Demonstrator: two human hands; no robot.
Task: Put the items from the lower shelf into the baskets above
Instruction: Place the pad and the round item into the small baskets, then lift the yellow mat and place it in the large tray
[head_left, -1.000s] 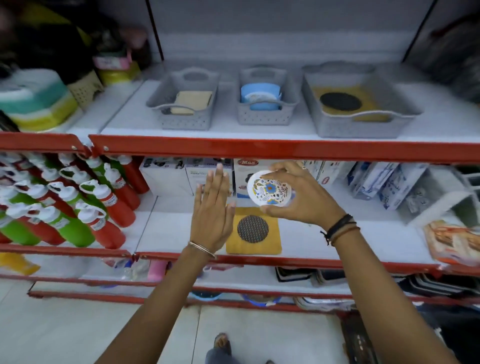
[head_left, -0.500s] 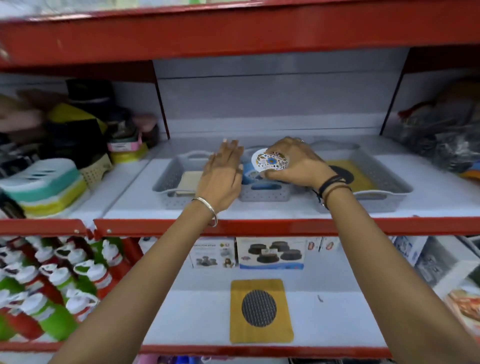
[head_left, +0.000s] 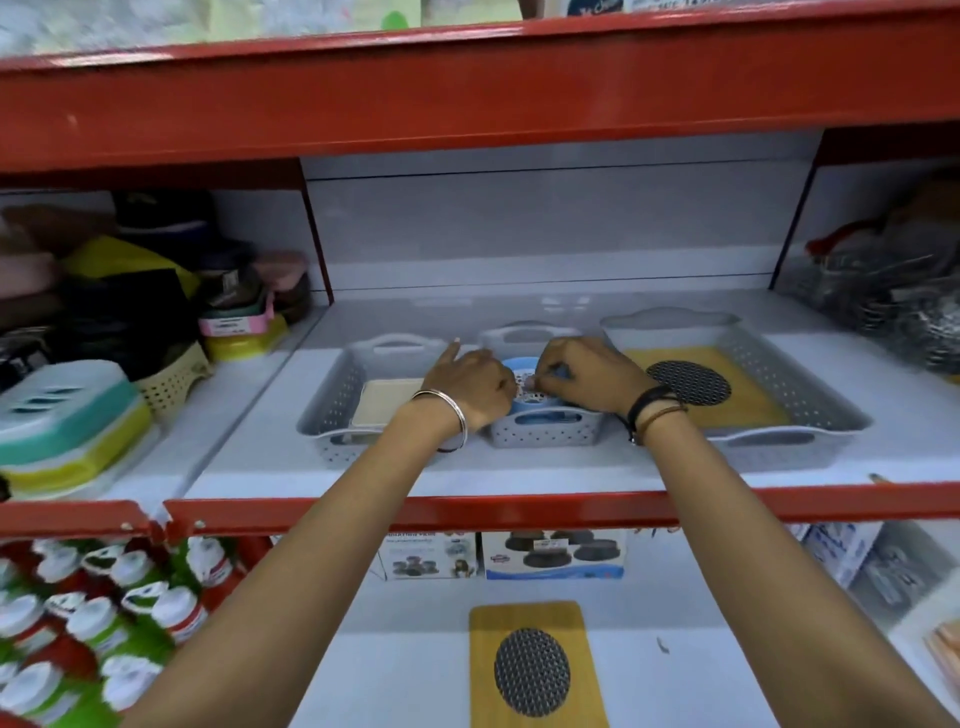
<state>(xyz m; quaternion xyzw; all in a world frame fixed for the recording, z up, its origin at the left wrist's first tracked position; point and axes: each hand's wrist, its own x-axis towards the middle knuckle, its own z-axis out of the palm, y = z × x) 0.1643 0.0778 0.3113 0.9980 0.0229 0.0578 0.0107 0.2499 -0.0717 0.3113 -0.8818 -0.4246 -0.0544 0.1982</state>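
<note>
Both hands are over the small grey perforated plastic basket (head_left: 543, 430), the middle one of three standing in a row on the white upper shelf (head_left: 249, 415), near its front edge.

Right hand (head_left: 587, 376): fingers curled and pinched on the rim of a round white patterned disc (head_left: 527, 397), which sits low in the middle basket on top of round blue items (head_left: 519, 365). The disc is largely hidden by the two hands; whether it already rests on the blue items cannot be told.

Left hand (head_left: 470, 384): loosely curled, knuckles touching the disc's left edge, index finger stretched toward the back wall of the shelf. It holds nothing of its own that can be seen.

Left-hand grey perforated basket (head_left: 332, 410): holds a cream square pad (head_left: 384, 402) against its right wall.

Right-hand wide grey perforated tray (head_left: 810, 395): holds a yellow rectangular mat with a dark mesh oval (head_left: 691, 383).

Lower white shelf (head_left: 395, 670): a second yellow rectangular mat with dark mesh oval (head_left: 532, 670) lies flat near the front edge, middle. Printed cardboard boxes (head_left: 553, 555) stand along the back. Red and green bottles with white caps (head_left: 104, 618) lie on the neighbouring shelf section at left.
</note>
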